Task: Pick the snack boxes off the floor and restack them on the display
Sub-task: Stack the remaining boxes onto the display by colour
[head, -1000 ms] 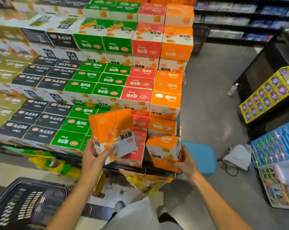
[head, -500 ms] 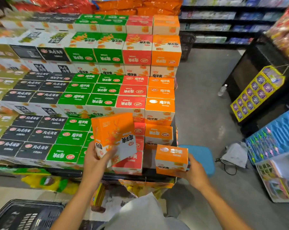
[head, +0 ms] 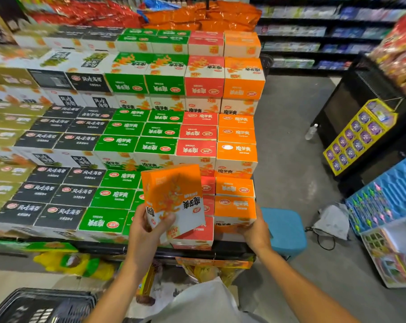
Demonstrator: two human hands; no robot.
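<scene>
A stepped display [head: 150, 145] carries stacked snack boxes in black, green, red and orange columns. My left hand [head: 148, 227] grips an orange and white snack box [head: 174, 197], tilted in front of the lower red column. My right hand [head: 255, 231] holds the front of another orange box [head: 234, 209] that sits on the bottom step of the orange column, level with the boxes behind it. The red box [head: 195, 234] below the held one is partly hidden.
A black shopping basket [head: 41, 306] is at the lower left. A blue stool [head: 286, 229] stands right of the display, with a grey cloth [head: 332, 220] and toy racks [head: 360, 134] beyond. Yellow snack bags [head: 71, 264] lie under the display shelf edge.
My right hand has lifted its orange box from low in front of the display and pushed it onto the bottom step of the orange column. The left hand keeps its box almost still.
</scene>
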